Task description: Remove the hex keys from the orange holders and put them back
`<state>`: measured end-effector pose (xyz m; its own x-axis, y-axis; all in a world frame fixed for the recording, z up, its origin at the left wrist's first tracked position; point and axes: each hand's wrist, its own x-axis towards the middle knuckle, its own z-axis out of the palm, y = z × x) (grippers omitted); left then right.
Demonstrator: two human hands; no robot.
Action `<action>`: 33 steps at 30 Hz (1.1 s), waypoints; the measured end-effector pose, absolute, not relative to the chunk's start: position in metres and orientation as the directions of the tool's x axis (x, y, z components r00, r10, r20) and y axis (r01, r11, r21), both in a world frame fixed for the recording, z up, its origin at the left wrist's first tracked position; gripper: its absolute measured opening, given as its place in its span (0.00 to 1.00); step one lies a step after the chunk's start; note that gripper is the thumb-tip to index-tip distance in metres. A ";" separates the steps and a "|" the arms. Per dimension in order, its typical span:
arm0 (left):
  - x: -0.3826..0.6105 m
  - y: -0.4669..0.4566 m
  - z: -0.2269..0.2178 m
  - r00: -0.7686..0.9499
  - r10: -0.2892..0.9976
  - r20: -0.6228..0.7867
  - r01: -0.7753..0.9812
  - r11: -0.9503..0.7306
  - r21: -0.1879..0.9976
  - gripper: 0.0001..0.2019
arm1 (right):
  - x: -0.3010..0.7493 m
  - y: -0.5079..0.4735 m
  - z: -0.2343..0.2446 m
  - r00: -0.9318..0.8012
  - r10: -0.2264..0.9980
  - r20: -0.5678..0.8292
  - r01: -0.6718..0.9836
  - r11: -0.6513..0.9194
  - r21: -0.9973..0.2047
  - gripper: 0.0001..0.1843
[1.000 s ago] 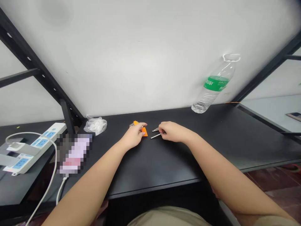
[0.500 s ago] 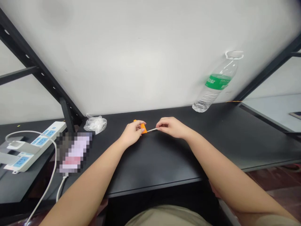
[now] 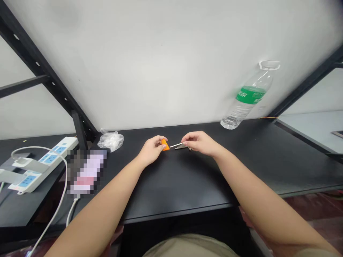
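Beyond the right hand, a bottle shows illegible green label.

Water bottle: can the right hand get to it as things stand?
Probably yes: bare desk lies between the right hand and the water bottle. But the hand pinches a thin metal rod, so it isn't free.

Bottle label — white lettering, seemingly illegible
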<state>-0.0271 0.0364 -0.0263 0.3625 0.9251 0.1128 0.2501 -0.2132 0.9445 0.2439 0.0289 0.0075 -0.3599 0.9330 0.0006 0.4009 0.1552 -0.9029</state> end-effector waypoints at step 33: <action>-0.020 0.025 -0.024 0.388 0.904 0.179 0.686 -0.413 0.600 0.27 | 0.248 0.035 -0.005 -0.480 0.860 0.170 0.732 0.500 -0.463 0.07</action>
<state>-0.0203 0.0250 -0.0239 0.3880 0.9041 0.1793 0.6855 -0.4131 0.5995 0.2483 0.0348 -0.0053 -0.4804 0.8604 0.1702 0.7320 0.5002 -0.4625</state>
